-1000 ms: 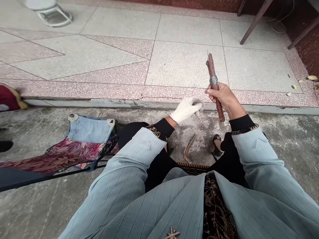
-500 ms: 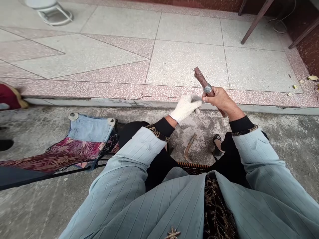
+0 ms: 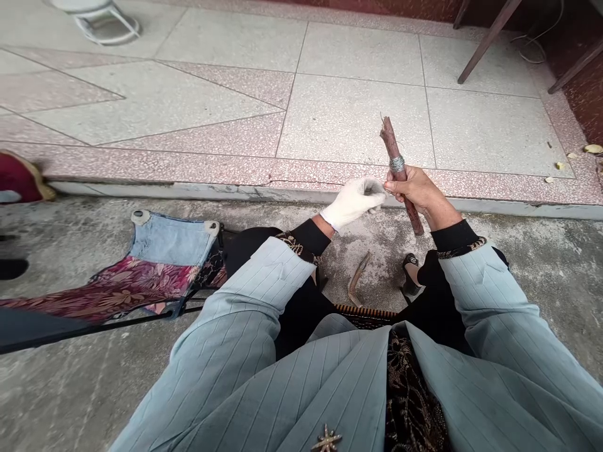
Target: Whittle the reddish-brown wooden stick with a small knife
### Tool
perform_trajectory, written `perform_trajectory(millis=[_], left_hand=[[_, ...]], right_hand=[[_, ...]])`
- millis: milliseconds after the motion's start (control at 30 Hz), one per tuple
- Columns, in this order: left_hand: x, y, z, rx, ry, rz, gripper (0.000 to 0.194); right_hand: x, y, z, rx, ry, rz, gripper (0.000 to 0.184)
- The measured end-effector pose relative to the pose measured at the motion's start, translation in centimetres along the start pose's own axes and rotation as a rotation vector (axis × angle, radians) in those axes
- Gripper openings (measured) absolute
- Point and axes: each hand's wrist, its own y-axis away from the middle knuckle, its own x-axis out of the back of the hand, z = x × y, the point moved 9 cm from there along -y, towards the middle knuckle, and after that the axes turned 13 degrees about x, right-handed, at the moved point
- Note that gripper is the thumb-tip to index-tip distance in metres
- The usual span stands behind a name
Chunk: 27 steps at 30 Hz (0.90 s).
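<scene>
My right hand [image 3: 417, 188], bare, is closed around a reddish-brown wooden stick [image 3: 391, 137] with a rough, splintered top end. A coil of thin silvery wire [image 3: 397, 164] is wound round the stick just above my fingers. The stick's lower end shows below that hand. My left hand [image 3: 355, 199] wears a white knitted glove, its fingertips pinched together beside my right thumb. Whatever lies in that pinch is too small to make out. On the concrete between my feet lies a curved tool with a brownish handle [image 3: 360, 277].
A raised terrazzo step [image 3: 358, 119] runs ahead of me, its edge [image 3: 211, 192] just past my hands. To my left stands a folding chair [image 3: 164, 242] with denim and floral cloth. A white stool [image 3: 106, 25] is at the back left; wooden legs [image 3: 487, 44] stand at the back right.
The stick has turned more upright, its top moving to the right, and more of its lower end shows. My left hand stays pinched close by my right thumb.
</scene>
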Motion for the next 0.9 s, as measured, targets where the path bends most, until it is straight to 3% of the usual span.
perform_trajectory(millis=[100,200,333,467,733,833,900], left_hand=[[1.3,0.6,1.1,-0.130,-0.407,0.331,0.008],[1.5,0.9,1.7,-0.221,-0.739,0.517,0.015],[1.0,0.6,1.9,-0.331,-1.049,0.572,0.024],[0.6,0.5,1.8,-0.381,-1.164,0.566,0.031],[-0.1,0.6,1.1,-0.324,-1.037,0.435,0.027],[1.1,0.1,0.7,-0.211,-0.653,0.309,0.022],[1.5,-0.4,-0.1,-0.090,-0.257,0.126,0.023]], right_hand=[[0.0,0.1,1.0,-0.017,-0.015,0.074,0.029],[-0.4,0.4,2.0,-0.037,-0.007,0.139,0.029],[-0.8,0.7,2.2,-0.027,-0.050,0.201,0.029],[-0.1,0.5,1.3,0.022,-0.108,0.241,0.029],[1.7,-0.2,1.6,0.013,-0.033,0.283,0.028],[1.3,-0.4,1.3,0.027,-0.059,0.207,0.032],[0.8,-0.5,0.7,0.055,-0.087,0.124,0.035]])
